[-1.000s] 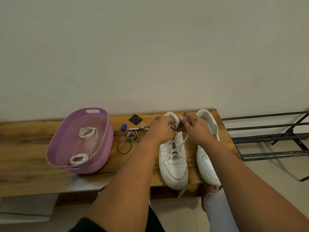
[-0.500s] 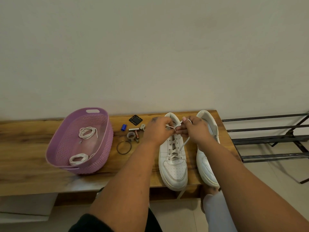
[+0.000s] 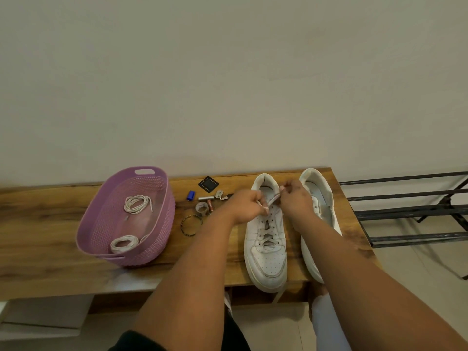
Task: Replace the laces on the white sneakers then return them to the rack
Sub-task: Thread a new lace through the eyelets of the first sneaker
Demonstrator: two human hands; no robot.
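Note:
Two white sneakers stand toe-toward-me on a wooden bench (image 3: 50, 224). The left sneaker (image 3: 266, 254) carries a grey-white lace (image 3: 267, 233) threaded through its lower eyelets. My left hand (image 3: 247, 206) pinches one lace end beside the upper eyelets. My right hand (image 3: 295, 198) pinches the other stretch of lace above the tongue. The right sneaker (image 3: 317, 196) shows no lace and is partly hidden by my right forearm. Two coiled white laces (image 3: 136, 203) lie in a purple basket (image 3: 101, 224).
Small items lie between basket and shoes: a blue cap (image 3: 191, 195), a black square piece (image 3: 208, 184), metal bits (image 3: 206, 198) and a wire ring (image 3: 191, 224). A black metal rack (image 3: 410, 214) stands to the right of the bench. A wall rises behind.
Both hands have shifted slightly apart at the top of the left sneaker, drawing the lace taut between them. The sneakers and basket have stayed in place.

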